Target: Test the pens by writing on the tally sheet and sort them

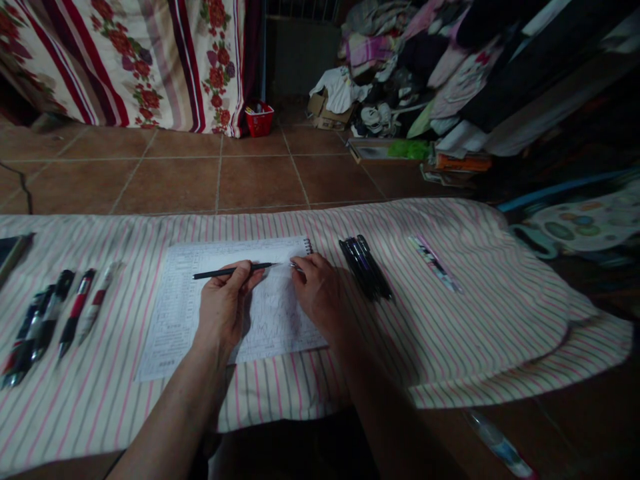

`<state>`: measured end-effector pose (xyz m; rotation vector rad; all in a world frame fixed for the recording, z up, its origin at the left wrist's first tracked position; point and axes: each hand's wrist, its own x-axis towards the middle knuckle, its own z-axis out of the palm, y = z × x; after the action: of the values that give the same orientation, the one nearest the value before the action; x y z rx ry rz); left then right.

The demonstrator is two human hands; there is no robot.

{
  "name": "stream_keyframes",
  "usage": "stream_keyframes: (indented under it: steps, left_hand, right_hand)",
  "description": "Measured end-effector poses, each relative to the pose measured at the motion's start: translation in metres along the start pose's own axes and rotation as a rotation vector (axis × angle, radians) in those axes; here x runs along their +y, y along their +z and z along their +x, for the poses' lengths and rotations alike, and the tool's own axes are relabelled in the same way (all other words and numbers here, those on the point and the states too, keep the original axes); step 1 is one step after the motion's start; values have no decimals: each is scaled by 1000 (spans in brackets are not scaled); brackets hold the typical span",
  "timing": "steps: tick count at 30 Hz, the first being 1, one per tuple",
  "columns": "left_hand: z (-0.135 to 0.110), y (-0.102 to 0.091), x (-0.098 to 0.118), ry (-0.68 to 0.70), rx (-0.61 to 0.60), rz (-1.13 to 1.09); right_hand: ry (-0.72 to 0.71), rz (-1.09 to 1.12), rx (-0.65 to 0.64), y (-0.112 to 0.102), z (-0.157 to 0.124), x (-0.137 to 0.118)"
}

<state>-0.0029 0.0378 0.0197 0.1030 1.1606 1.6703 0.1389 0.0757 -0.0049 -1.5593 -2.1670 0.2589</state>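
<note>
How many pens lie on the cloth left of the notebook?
4 at least, left to right: black pen, another black pen, red pen, pale pen. More may be hidden where the black ones overlap.

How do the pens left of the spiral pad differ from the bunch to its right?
The left pens lie spread apart in a fan, while the right pens sit packed side by side. The left pens mix black, red and white barrels; the right pens all look dark. Both groups lie on the striped cloth, on either side of the spiral pad.
</note>
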Motion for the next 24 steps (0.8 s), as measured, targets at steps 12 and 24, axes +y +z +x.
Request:
stream_keyframes:
  steps: [12,24]
  left_hand:
    - [0,0,-1,-6,-8,-17]
    - [1,-1,-1,-57,-48,3]
  right_hand:
    - [-14,206,51,0,-1,3]
    - [-135,405,122,-1,-1,-2]
